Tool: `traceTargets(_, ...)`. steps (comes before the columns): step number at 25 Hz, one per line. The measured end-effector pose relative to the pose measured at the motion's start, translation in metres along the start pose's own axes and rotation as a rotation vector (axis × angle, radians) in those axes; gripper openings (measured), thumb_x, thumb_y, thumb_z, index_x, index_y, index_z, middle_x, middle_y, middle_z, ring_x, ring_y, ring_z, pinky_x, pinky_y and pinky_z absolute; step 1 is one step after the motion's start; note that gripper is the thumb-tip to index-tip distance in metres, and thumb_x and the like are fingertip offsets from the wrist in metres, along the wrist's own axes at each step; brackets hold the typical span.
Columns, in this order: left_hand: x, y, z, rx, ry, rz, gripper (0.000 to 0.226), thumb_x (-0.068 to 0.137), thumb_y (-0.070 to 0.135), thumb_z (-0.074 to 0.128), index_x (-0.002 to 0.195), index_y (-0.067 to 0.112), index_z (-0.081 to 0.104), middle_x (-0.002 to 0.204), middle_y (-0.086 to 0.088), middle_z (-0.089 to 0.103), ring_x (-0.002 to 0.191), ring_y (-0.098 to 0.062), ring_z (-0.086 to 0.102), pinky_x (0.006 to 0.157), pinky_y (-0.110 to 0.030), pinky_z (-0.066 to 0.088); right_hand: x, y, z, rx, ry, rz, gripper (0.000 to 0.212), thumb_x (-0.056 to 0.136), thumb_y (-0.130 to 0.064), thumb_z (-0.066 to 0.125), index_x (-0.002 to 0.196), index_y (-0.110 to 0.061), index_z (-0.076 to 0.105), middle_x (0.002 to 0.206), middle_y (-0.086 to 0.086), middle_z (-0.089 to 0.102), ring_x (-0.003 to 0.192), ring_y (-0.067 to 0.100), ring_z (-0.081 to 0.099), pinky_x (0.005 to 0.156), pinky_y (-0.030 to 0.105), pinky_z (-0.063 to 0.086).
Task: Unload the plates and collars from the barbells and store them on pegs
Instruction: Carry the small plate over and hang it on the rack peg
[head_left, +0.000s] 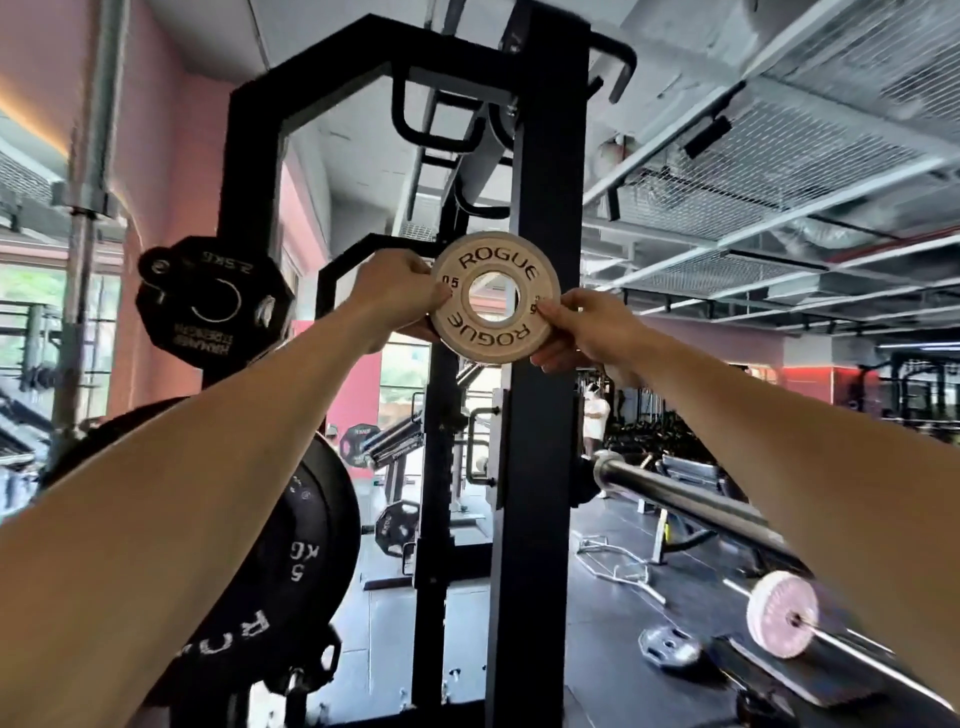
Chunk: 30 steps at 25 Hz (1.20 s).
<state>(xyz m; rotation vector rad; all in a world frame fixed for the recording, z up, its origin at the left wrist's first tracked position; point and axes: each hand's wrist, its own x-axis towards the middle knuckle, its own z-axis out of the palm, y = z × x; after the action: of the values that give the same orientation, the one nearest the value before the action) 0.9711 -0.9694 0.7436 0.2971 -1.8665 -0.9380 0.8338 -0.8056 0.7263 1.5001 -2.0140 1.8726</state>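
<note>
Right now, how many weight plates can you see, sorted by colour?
White plates: 2, the small plate pinched by the left hand and right hand, and one on the barbell.
Black plates: 5, at and.
Total: 7

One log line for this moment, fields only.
held: white change plate | left hand: pinching | right hand: pinching | position: raised before rack upright | peg: unseen
</note>
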Motion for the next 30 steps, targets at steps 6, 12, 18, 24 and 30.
traceTargets(6, -0.001, 0.025, 0.075, 0.062, 0.014, 0.003, 0.015, 0.088, 0.002, 0.064, 0.099, 0.007, 0.056, 0.098, -0.021, 0.068, 0.068, -0.028, 0.072, 0.057, -0.043, 0.061, 0.016, 0.038, -0.079, 0.001, -0.082, 0.000, 0.036, 0.099, -0.027, 0.050, 0.115, 0.006, 0.052, 0.091, 0.024, 0.070, 0.069, 0.029, 0.069, 0.060, 0.034, 0.061)
traceTargets(12, -0.036, 0.056, 0.162, 0.115, 0.125, -0.066, 0.012, 0.088, 0.005, 0.064, 0.095, 0.007, 0.056, 0.092, -0.022, 0.070, 0.066, -0.030, 0.072, 0.055, -0.040, 0.061, 0.015, 0.075, -0.167, 0.025, -0.210, -0.037, 0.028, 0.098, -0.026, 0.054, 0.106, 0.001, 0.056, 0.082, 0.020, 0.071, 0.063, 0.024, 0.070, 0.060, 0.035, 0.060)
traceTargets(18, -0.083, 0.115, 0.229, 0.191, 0.169, -0.116, 0.022, 0.089, 0.001, 0.062, 0.110, -0.002, 0.057, 0.089, -0.022, 0.070, 0.067, -0.031, 0.072, 0.056, -0.043, 0.061, -0.010, 0.087, -0.245, 0.034, -0.299, -0.078, 0.031, 0.098, -0.025, 0.054, 0.109, 0.003, 0.055, 0.092, 0.027, 0.070, 0.065, 0.026, 0.071, 0.062, 0.035, 0.062)
traceTargets(24, -0.121, 0.154, 0.261, 0.231, 0.155, -0.136, 0.023, 0.088, 0.001, 0.062, 0.110, -0.003, 0.058, 0.090, -0.022, 0.071, 0.066, -0.030, 0.073, 0.061, -0.046, 0.062, -0.052, 0.090, -0.292, 0.072, -0.320, -0.085, 0.034, 0.098, -0.024, 0.055, 0.113, 0.006, 0.053, 0.093, 0.030, 0.068, 0.063, 0.027, 0.071, 0.064, 0.039, 0.062)
traceTargets(30, -0.179, 0.163, 0.284, 0.210, 0.104, -0.212, 0.023, 0.090, 0.005, 0.062, 0.111, -0.001, 0.058, 0.094, -0.020, 0.072, 0.070, -0.029, 0.074, 0.064, -0.045, 0.062, -0.115, 0.103, -0.320, 0.066, -0.332, 0.002, 0.037, 0.097, -0.025, 0.054, 0.116, 0.007, 0.050, 0.098, 0.033, 0.067, 0.068, 0.030, 0.071, 0.070, 0.042, 0.059)
